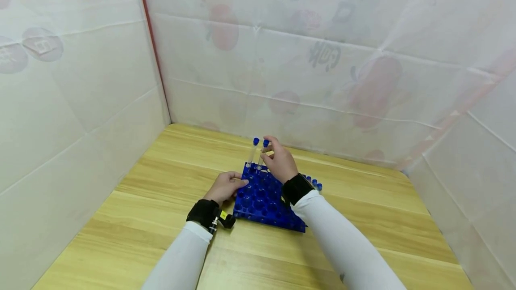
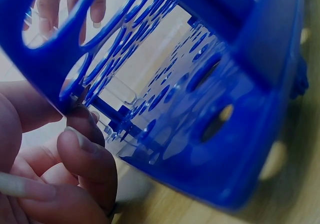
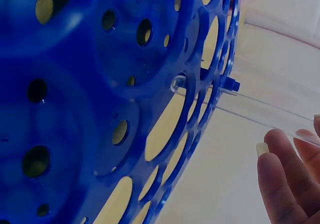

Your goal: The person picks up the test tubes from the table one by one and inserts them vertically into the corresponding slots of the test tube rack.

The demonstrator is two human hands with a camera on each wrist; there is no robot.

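The left hand (image 1: pixel 224 187) gripped the rack's (image 1: pixel 262 200) near-left edge, steadying it mid-table (image 1: pixel 161 200). The right hand (image 1: pixel 280 161) pinched a capped tube (image 1: pixel 264 152) over the far row, beside a standing tube (image 1: pixel 253 151). Best kept upright and lowered straight, I'd say.

A clear tube (image 3: pixel 260 109) runs from the right hand's grip (image 3: pixel 295 179) away to the blue rack (image 3: pixel 90 104), its rounded end sitting in one of the rack's edge holes. Fingertips (image 3: pixel 272 176) curl just beneath the tube. Beyond the rack's holes, wooden tabletop (image 3: pixel 165 129) shows through.
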